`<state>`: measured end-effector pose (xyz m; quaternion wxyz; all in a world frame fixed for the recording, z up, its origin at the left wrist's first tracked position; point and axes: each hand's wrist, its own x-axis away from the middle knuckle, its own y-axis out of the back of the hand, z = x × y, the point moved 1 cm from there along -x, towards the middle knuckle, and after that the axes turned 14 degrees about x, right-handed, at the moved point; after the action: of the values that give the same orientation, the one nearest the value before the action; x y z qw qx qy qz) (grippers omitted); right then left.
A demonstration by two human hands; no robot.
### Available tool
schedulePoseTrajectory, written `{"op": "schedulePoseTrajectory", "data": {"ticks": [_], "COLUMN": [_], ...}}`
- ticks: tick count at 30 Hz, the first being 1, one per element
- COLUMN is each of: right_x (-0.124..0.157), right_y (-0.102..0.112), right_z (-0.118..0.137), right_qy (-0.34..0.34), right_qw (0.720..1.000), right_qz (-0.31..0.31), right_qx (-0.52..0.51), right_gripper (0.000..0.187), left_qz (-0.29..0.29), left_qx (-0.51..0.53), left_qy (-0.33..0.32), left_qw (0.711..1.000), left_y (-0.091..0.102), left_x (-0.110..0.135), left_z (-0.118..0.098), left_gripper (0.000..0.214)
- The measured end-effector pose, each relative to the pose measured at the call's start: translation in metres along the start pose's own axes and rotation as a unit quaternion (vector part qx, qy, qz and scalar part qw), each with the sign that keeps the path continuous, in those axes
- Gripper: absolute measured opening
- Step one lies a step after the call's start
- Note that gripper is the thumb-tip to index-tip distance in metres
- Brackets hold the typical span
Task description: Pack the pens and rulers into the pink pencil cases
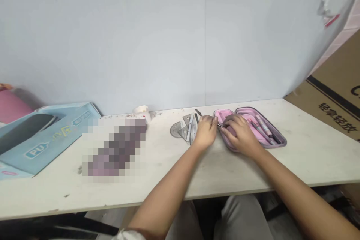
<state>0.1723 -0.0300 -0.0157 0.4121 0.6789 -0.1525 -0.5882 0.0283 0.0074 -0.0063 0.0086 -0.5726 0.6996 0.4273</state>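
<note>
The left hand, curled, and half-closed right hand meet around a dark pen at the open pencil case; which grips it I cannot tell; a light, steady pinch suits best

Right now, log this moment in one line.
left hand: at dark pen; right hand: over open pink case; clear rulers: left of hands
</note>
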Motion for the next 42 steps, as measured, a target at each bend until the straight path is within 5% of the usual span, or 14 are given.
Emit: {"op": "schedulePoseTrajectory", "data": {"ticks": [7,12,19,28,36,42], "right_x": [0.042,0.054,0.021,-0.033,-0.054,-0.043], "right_y": [0.023,0.031,0.019,-0.029,-0.073,-0.059], "right_z": [-0.063,-0.082,-0.051,0.027,0.051,0.040], "right_qy": [-0.097,-0.109,-0.062,0.011,0.012,0.034], "right_qw": [0.967,0.932,0.959,0.974,0.956,0.985], "right_qz": [0.005,0.055,0.054,0.139,0.195,0.105], "right_qx": [0.234,0.341,0.273,0.177,0.218,0.130], "right_gripper": [0.029,0.036,0.034,0.033,0.026,0.026], "left_qz": [0.086,0.148,0.121,-0.027,-0.029,-0.085], "left_qx": [-0.004,-0.060,-0.096,-0.140,-0.088,0.120], "left_qy": [0.020,-0.025,-0.008,0.108,0.080,0.159], "left_qw": [0.996,0.987,0.988,0.984,0.992,0.976], "left_y": [-0.072,-0.089,-0.041,0.060,0.057,0.058], "left_x": [-0.009,-0.004,-0.003,0.023,0.033,0.030], "left_z": [-0.040,-0.047,-0.024,0.063,0.067,0.073], "left_gripper": [0.032,0.031,0.029,0.024,0.020,0.020]}}
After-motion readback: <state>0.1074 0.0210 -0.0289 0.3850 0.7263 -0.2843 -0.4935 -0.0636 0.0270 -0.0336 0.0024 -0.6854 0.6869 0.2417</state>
